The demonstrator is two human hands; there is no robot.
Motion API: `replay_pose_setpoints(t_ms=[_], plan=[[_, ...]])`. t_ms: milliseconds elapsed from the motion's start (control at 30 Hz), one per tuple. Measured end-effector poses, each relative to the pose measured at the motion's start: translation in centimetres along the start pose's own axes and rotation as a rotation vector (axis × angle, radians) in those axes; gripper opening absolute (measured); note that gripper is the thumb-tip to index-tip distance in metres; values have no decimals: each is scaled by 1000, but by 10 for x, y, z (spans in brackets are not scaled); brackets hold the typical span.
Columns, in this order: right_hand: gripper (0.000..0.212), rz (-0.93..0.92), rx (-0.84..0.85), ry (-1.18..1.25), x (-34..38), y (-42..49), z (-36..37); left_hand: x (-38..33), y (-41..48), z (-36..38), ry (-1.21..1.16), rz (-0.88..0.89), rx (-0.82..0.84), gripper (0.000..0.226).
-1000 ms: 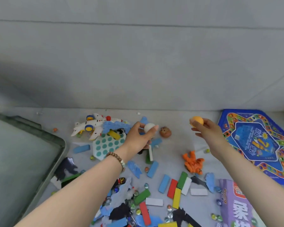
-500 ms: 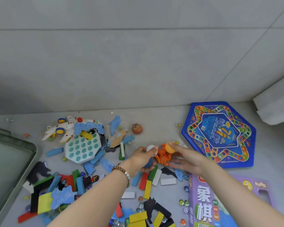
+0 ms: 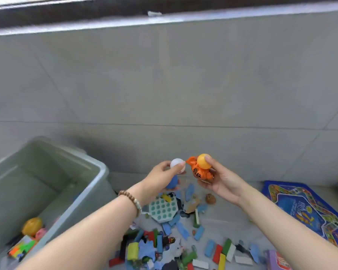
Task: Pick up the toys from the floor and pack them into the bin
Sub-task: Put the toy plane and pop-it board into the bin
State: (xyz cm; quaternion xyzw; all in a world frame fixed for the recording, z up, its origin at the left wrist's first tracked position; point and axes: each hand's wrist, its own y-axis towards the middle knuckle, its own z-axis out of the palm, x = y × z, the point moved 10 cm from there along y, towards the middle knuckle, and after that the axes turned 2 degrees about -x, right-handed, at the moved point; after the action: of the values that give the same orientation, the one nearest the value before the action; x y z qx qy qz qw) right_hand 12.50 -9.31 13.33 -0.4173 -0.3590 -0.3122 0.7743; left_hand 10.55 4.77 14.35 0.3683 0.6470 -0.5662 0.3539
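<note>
Sphere, smooth, white, between fingers

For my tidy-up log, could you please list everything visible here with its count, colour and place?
bin: one, grey-green, left; few toys inside
white ball: one, white, left hand
orange ball: one, orange, right hand
orange figure: one, orange, right hand, beneath ball
hexagon toy: one, white with teal dots, floor centre
brown toy: one, brown, floor near hexagon
blocks: many, mixed colours, scattered on floor
game board: one, blue, floor right
purple box: one, purple, bottom right
left hand: one, wearing bead bracelet, pinches white ball
right hand: one, grips orange ball and figure
</note>
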Motion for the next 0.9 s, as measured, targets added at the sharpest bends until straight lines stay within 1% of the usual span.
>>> replay_pose_setpoints(t_ms=[33,133,267,333,400,533,633,700,767,833,900], plan=[[54,-6,33,-63,13,-4,29,-14,-19,-30,1,31,-34,34],[49,-42,89,-229,47,-13,108,-40,-72,-115,0,100,-145,31],[36,-98,121,-364,60,-18,210,-28,-138,-228,-26,109,-313,30],[26,-113,135,-401,45,-15,260,-5,-166,-280,-38,85,-396,31],[20,-95,151,-432,16,-6,308,26,-188,-329,-47,48,-466,32],[24,-41,198,-588,-64,19,385,108,-226,-413,-115,-69,-600,33],[27,-9,171,-616,-121,45,416,165,-236,-440,-182,-153,-607,25],[33,77,146,-614,-164,59,422,194,-233,-443,-236,-199,-590,25],[34,167,108,-610,-198,71,421,215,-225,-446,-261,-222,-593,28],[35,198,47,-619,-213,84,414,230,-216,-449,-279,-233,-614,29],[43,204,-12,-649,-217,95,406,242,-209,-454,-280,-244,-651,25]])
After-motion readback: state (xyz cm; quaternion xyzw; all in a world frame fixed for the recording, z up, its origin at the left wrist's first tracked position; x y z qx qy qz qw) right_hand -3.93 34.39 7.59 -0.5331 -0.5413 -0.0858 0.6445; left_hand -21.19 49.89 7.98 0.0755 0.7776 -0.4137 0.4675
